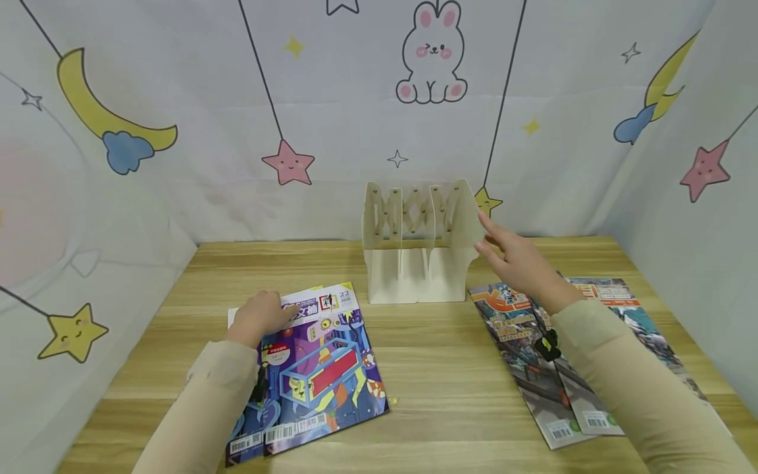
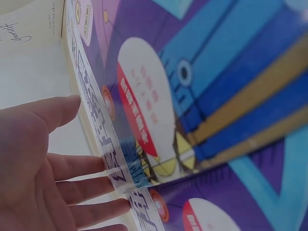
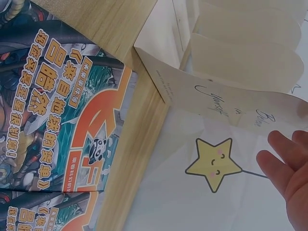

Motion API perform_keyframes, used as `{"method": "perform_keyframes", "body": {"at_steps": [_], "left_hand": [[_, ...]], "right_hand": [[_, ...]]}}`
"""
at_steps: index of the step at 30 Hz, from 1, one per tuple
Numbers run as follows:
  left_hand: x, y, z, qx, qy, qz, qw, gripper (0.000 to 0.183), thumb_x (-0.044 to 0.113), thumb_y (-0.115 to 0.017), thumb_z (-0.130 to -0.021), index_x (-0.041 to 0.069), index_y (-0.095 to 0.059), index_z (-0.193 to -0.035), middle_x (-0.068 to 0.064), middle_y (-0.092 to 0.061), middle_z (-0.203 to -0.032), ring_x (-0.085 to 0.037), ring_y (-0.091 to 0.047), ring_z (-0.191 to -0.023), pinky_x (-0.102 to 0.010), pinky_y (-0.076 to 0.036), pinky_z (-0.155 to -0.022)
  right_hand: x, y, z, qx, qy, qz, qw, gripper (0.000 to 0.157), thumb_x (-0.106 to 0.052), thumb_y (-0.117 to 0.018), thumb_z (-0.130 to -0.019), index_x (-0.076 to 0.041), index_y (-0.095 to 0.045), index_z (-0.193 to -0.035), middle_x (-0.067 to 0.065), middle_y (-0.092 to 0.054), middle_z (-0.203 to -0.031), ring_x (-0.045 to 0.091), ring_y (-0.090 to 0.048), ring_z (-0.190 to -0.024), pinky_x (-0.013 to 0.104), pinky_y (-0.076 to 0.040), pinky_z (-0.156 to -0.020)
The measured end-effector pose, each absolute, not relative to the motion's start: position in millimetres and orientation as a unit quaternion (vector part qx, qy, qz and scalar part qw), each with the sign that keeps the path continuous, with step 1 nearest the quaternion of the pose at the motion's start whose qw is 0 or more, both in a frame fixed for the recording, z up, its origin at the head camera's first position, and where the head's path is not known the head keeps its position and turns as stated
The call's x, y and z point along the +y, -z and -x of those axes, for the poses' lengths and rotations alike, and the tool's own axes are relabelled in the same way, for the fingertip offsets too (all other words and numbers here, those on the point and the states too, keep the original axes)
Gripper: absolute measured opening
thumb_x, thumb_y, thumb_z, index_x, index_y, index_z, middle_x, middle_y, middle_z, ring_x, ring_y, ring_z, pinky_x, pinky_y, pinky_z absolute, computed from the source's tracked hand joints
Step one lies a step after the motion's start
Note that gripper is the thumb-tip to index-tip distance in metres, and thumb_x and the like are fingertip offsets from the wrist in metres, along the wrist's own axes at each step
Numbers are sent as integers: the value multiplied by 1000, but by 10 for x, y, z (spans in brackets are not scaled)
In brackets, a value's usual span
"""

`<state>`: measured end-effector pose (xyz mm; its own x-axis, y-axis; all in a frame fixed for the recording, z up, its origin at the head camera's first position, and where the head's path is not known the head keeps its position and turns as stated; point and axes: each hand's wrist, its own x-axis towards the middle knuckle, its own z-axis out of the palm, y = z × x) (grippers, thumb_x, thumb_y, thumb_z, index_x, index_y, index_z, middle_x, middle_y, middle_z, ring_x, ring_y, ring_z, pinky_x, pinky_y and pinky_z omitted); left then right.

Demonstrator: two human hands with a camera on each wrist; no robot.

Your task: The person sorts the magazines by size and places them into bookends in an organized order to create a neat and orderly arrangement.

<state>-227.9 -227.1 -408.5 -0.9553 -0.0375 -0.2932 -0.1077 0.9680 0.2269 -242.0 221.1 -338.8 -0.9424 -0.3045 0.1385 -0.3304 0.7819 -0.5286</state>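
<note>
A cream-coloured expandable book rack (image 1: 417,276) with upright dividers stands near the back wall. My right hand (image 1: 521,263) is beside its right end panel, fingers outstretched and fingertips right at the panel's edge. In the right wrist view that panel (image 3: 211,98) carries handwritten-style lettering. My left hand (image 1: 260,315) lies over the upper left of two overlapping purple magazines (image 1: 320,368). In the left wrist view, the fingertips (image 2: 118,208) meet the magazine's white title strip, with the thumb spread away from them.
Under my right forearm lie several overlapping magazines (image 1: 521,355) with orange titles and grey machinery covers. Everything stands on a wood-grain table (image 1: 438,382). A white cloth backdrop (image 1: 349,118) with stars, moons and a rabbit encloses the back and sides.
</note>
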Motion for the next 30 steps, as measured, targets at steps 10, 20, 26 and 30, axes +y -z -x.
{"method": "perform_keyframes", "body": {"at_steps": [10, 20, 26, 30], "left_hand": [[-2281, 4045, 2303, 982, -117, 37, 141, 61, 43, -56, -92, -10, -54, -122, -30, -51, -118, -36, -55, -94, -54, -51, -86], [-2314, 3992, 2366, 983, -138, 25, 118, 42, 27, -51, -94, -12, -59, -108, -29, -51, -112, -32, -53, -87, -48, -51, -81], [-2365, 3969, 2385, 979, -167, 33, 113, 26, 15, -50, -92, -9, -62, -93, -19, -57, -88, -26, -54, -73, -37, -49, -65], [-2414, 3960, 2392, 978, -182, 23, 100, 28, 7, -47, -89, -15, -60, -100, -28, -62, -95, -34, -60, -81, -45, -53, -74]], "right_hand": [[2184, 3360, 2416, -950, -264, -167, 8, 65, -48, -36, -99, -31, -2, -152, 12, -19, -157, 34, -41, -133, 57, -38, -103], [2175, 3341, 2406, -952, -259, -166, 7, 67, -47, -38, -99, -28, -2, -152, 12, -18, -157, 34, -41, -133, 57, -38, -104], [2169, 3307, 2402, -956, -242, -165, 8, 66, -42, -39, -100, -25, -3, -153, 16, -22, -155, 36, -41, -133, 58, -31, -108], [2163, 3290, 2410, -958, -220, -178, 32, 62, -34, -40, -102, -18, -8, -153, 21, -30, -151, 40, -40, -132, 57, -30, -109]]}}
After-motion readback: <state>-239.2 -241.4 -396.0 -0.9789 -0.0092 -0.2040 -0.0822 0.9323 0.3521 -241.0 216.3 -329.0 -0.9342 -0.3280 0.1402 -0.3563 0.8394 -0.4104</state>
